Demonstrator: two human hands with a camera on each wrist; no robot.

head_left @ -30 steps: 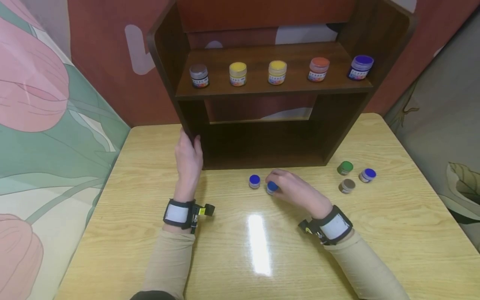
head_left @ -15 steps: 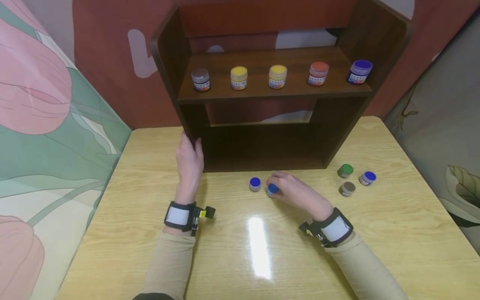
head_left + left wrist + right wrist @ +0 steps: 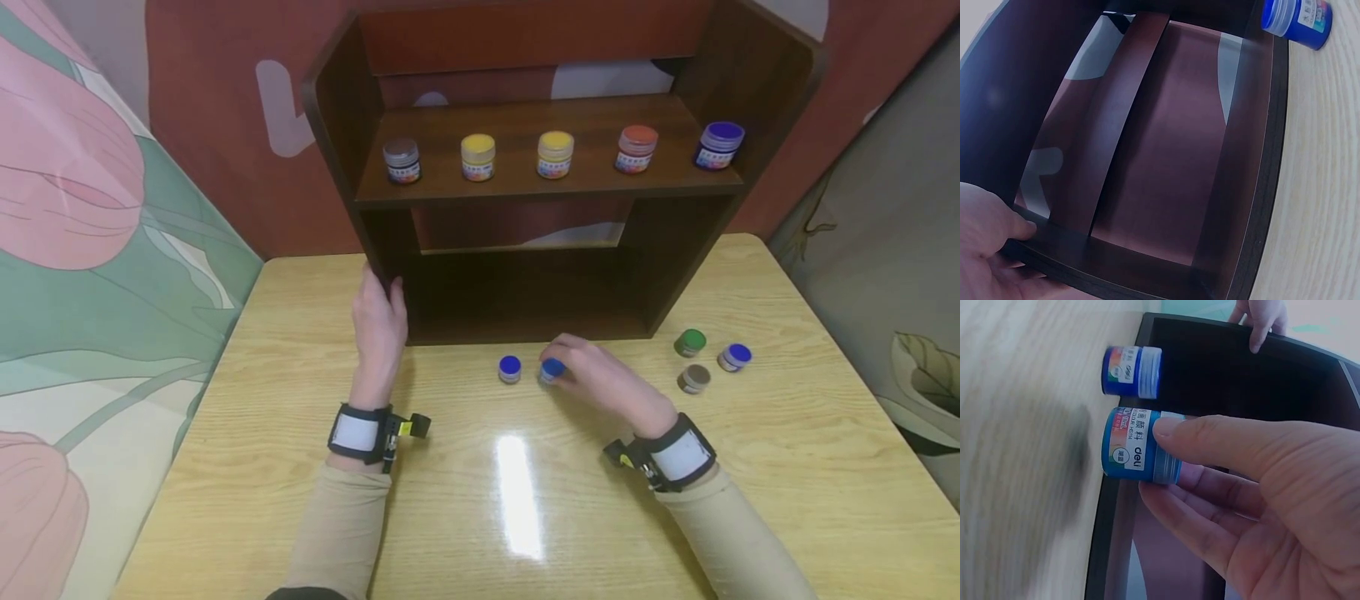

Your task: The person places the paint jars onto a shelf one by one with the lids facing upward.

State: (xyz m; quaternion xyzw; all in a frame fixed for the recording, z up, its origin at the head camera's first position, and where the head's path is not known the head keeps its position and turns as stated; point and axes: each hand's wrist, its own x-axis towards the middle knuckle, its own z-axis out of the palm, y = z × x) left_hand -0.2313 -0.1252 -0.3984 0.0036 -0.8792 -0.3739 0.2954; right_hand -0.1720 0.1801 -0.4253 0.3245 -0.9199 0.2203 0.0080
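Pinching a blue jar (image 3: 552,369) between thumb and fingers, my right hand (image 3: 600,379) has it just off the table (image 3: 225,467), in front of the shelf unit (image 3: 525,208). The wrist view shows the grip plainly: thumb on the side by the ribbed lid, fingers curled under, the printed label facing out. Whether the jar's base is fully clear of the wood I cannot quite tell, as that view is blurred there.

Just beside it, to my left, a second blue jar (image 3: 509,367) stands on the table, close to the unit's front edge. My left hand (image 3: 378,321) grips the unit's left side panel, thumb hooked inside the wall and fingers around the outer face.

Off to my right three more jars sit in a loose cluster on the table: a green one (image 3: 690,342), a brown one (image 3: 693,377) and a blue-capped one (image 3: 734,356).

On the upper shelf five jars stand in a row, spaced apart: grey (image 3: 401,159), yellow (image 3: 477,156), yellow (image 3: 555,153), orange-red (image 3: 636,148) and deep blue (image 3: 720,144) at the far right. All lids are on, so the contents stay hidden. Behind it all is a red wall (image 3: 210,125).
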